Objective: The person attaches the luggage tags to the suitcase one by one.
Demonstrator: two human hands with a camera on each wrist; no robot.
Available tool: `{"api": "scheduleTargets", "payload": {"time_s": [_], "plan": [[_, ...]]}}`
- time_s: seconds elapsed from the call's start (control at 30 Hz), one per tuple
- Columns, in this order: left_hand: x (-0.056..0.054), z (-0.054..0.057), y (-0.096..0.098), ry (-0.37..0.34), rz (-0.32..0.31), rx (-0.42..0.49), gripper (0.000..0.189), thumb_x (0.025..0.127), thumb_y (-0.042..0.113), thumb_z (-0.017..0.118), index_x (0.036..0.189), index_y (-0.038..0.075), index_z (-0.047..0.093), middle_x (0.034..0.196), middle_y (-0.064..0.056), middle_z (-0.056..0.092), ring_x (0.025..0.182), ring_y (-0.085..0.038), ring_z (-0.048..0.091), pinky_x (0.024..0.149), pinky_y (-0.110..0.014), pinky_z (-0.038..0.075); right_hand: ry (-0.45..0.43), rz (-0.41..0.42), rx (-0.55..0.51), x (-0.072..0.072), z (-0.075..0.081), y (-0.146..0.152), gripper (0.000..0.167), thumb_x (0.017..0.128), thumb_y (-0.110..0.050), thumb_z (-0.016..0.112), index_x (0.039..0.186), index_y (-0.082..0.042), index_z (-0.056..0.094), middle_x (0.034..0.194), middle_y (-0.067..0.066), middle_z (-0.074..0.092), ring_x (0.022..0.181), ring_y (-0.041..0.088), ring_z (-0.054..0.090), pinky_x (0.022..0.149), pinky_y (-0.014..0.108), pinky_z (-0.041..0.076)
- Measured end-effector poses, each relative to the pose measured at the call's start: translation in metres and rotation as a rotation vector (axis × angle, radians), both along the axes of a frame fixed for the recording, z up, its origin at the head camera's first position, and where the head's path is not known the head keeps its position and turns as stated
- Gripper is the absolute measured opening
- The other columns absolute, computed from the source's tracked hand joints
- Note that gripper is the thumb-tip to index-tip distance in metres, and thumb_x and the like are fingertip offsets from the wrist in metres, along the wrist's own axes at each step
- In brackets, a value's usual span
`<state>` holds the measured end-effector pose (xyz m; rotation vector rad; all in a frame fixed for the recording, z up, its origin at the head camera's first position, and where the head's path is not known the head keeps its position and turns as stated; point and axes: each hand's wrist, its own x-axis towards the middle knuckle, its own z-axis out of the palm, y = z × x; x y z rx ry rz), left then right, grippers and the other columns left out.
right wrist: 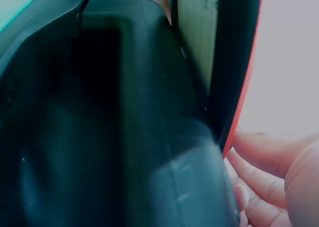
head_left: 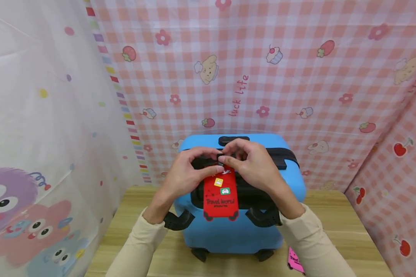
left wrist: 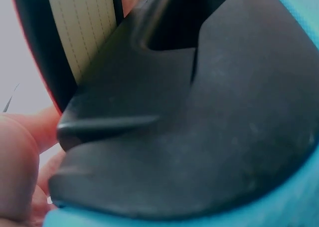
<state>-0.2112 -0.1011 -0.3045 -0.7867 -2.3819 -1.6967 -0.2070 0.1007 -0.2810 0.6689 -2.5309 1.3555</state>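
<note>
A red luggage tag (head_left: 221,196) shaped like a small suitcase hangs in front of the black handle area of a blue suitcase (head_left: 232,234). My left hand (head_left: 182,173) pinches the tag's top end, thumb on its front. From the other side, my right hand (head_left: 258,165) pinches the short black strap (head_left: 220,157) at the tag's top between thumb and finger. Both wrist views look along the black handle housing (left wrist: 149,97) and show the cream card (right wrist: 199,37) in the tag's back.
A pink luggage tag (head_left: 294,261) lies on the wooden table (head_left: 332,227), partly behind my right sleeve. The suitcase has black wheels (head_left: 264,254) toward me and a black top handle (head_left: 234,140). Checked cloth (head_left: 235,77) hangs close behind it, with a white printed curtain (head_left: 55,115) at left.
</note>
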Motion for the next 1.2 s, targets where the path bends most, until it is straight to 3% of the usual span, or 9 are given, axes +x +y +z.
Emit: {"api": "scheduleTargets", "payload": {"time_s": [0.2,0.6,0.9,1.2], "plan": [[0.0000,-0.0013,0.0021,-0.002,-0.017,0.025,0.031,0.087,0.018,0.077,0.117,0.015,0.071,0.107,-0.001,0.069,0.098,-0.017,0.064,0.080,-0.037,0.058,0.001,0.000,-0.001,0.0007,0.0006,0.0019,0.013,0.091,-0.021,0.073,0.099,-0.012,0.069,0.072,0.002,0.059,0.061,0.020,0.051,0.054,0.030,0.044],[-0.0002,0.0014,0.0021,-0.009,0.000,-0.013,0.031,0.089,0.019,0.075,0.118,0.014,0.069,0.109,-0.002,0.068,0.101,-0.017,0.061,0.082,-0.038,0.056,0.016,-0.004,0.002,-0.0005,0.0013,0.0017,0.012,0.091,-0.021,0.073,0.098,-0.011,0.070,0.071,0.003,0.058,0.062,0.020,0.051,0.055,0.029,0.044],[-0.0005,0.0003,0.0010,0.008,0.010,0.008,0.026,0.090,0.018,0.074,0.115,0.014,0.070,0.106,-0.002,0.069,0.100,-0.017,0.062,0.083,-0.039,0.056,-0.005,0.072,0.003,-0.0021,0.0006,0.0065,0.015,0.091,-0.021,0.073,0.103,-0.013,0.069,0.072,0.003,0.055,0.064,0.020,0.052,0.056,0.029,0.044],[0.0003,-0.0001,0.0005,-0.001,0.019,0.021,0.026,0.089,0.018,0.076,0.114,0.014,0.070,0.105,-0.003,0.069,0.100,-0.018,0.062,0.083,-0.040,0.056,-0.033,0.122,-0.009,-0.0018,0.0011,0.0093,0.017,0.089,-0.013,0.072,0.106,-0.013,0.069,0.084,0.003,0.062,0.069,0.022,0.054,0.060,0.030,0.045]]}}
